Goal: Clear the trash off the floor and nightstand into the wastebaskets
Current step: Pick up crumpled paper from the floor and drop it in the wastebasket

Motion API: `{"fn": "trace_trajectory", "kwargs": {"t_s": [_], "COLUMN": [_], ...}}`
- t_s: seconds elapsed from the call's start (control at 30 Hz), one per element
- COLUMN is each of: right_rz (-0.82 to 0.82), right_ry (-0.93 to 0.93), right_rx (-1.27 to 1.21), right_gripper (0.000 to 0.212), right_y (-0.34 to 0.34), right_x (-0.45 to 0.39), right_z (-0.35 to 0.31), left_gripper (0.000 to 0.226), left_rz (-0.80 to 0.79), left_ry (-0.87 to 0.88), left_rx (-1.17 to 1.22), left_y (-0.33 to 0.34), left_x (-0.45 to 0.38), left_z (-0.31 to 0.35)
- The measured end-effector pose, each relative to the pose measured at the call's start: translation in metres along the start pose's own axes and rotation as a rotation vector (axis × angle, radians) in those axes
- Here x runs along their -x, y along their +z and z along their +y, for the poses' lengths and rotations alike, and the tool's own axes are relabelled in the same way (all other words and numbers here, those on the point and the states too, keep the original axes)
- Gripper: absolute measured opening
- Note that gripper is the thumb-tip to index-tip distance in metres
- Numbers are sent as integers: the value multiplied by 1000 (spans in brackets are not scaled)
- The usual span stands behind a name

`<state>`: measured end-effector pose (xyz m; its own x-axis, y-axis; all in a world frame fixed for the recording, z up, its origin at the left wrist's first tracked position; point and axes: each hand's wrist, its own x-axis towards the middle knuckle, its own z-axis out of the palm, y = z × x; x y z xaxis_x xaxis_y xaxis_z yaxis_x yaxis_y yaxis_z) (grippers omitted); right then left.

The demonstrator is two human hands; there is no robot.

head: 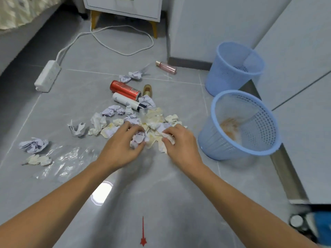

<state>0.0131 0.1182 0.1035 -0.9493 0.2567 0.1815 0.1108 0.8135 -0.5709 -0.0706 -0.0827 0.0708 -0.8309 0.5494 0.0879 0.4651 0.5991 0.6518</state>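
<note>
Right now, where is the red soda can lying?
In the head view, the red can lies on its side on the floor just left of centre, against the white bottle at the far edge of the paper pile, beyond both hands.

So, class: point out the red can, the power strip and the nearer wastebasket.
red can [124,90], head view, middle of its side.
power strip [47,76], head view, centre of its top face.
nearer wastebasket [217,142], head view, outer mesh wall.
</note>
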Motion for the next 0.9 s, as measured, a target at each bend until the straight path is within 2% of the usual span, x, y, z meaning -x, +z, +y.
{"fn": "trace_trajectory", "kwargs": {"t_s": [0.2,0.3,0.4,0.47,0.57,0.77,0.9], "right_rz": [242,310,247,161,79,162,41], "right_ry": [121,211,312,370,425,218,23], "right_rx": [80,127,212,256,294,238,174], "right_gripper": [6,5,8,24,43,19,17], "right_y": [-149,-196,-214,-218,-219,-178,-121], "right_x": [-17,-23,-24,-21,-14,-3,9], "right_z": [31,57,87,100,106,67,25], "left_gripper": [25,27,44,62,66,38,30], "left_rz": [-6,-23,-95,-158,-113,-57,-61], "left_ry": [257,334,347,356,360,301,192], "left_rx": [155,162,56,-97,-188,-79,-74], "left_y": [7,23,47,60,63,30,6], "left_x": [-66,-96,-120,-130,-129,-86,-45], "left_z": [134,193,230,242,241,178,116]}}
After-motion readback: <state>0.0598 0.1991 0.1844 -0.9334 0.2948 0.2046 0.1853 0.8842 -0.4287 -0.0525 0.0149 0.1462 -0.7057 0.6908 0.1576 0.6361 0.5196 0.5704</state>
